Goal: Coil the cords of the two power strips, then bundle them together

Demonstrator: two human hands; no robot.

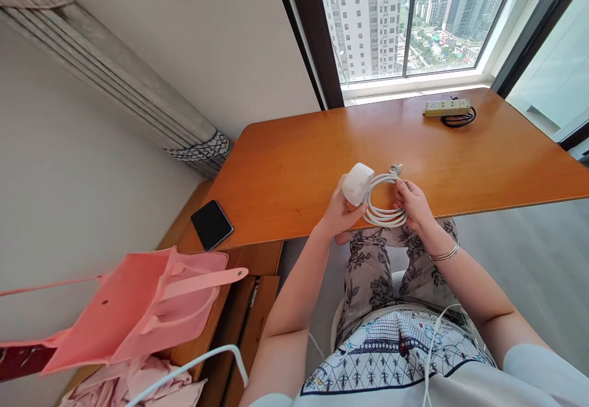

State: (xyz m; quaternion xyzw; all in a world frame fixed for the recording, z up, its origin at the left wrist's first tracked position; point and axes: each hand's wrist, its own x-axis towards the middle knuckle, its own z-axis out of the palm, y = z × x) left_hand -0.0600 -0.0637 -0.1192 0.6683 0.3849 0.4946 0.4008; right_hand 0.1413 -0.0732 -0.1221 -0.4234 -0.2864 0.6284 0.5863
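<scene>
My left hand (343, 210) is wrapped round a white block (358, 184) that looks like a socket block, at the near edge of the desk. A white cable (385, 218), wound into a loose coil of several turns, hangs between my hands. My right hand (411, 203) pinches the coil on its right side. Just above those fingers, the cable's plug (396, 169) sticks out with its pins pointing right. The block's face is too bright to make out any detail.
A power strip (447, 108) with a black cord lies at the far right of the wooden desk (294, 174). A black phone (212, 225) rests at the left corner. Below it hangs a pink bag (138, 309). A window (409, 20) stands behind the desk.
</scene>
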